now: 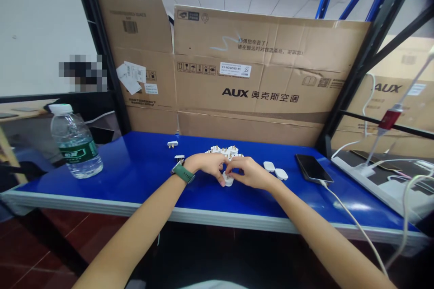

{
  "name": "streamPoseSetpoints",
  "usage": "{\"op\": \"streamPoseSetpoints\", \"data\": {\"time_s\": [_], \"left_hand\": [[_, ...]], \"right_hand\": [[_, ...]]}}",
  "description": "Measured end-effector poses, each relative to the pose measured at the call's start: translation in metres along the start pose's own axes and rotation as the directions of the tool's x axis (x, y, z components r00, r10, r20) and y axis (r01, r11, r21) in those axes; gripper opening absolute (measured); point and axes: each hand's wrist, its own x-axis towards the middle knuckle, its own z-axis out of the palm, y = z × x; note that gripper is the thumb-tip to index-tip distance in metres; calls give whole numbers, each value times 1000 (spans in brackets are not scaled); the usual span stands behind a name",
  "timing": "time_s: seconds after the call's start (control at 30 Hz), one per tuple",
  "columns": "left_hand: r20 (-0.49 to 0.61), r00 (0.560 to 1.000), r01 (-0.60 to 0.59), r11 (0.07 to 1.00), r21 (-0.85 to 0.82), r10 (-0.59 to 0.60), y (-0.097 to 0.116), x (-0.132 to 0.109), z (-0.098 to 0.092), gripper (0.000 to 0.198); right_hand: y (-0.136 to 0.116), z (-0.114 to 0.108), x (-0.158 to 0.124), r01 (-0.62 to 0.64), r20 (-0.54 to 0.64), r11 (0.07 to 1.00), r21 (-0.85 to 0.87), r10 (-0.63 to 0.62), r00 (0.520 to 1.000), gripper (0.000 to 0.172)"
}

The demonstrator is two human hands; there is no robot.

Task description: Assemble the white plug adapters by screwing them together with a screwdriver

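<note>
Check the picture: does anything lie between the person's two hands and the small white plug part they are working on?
Nothing visible does: left hand and right hand both already pinch the white plug part above the blue table.

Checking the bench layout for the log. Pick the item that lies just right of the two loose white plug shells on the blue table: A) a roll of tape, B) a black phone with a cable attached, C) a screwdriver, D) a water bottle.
B: the black phone lies face up just right of the white plug shells, its white cable running off its near end; the water bottle stands far left.

One bottle [76, 142], one phone [312, 168]
</note>
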Motion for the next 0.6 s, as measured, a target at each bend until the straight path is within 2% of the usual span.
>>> {"op": "streamPoseSetpoints", "data": {"time_s": [0.2,0.37,0.6], "left_hand": [[36,999,-29,999,-33,30,-3,2,0,50],[40,999,-24,1000,-7,24,-2,1,0,53],[43,999,-14,1000,-16,14,0,0,-1,54]], "right_hand": [[-1,1,2,-11,-34,995,100,15,999,16],[4,1,3,-55,-14,984,168,59,998,10],[5,0,2,-68,-13,981,183,71,997,11]]}}
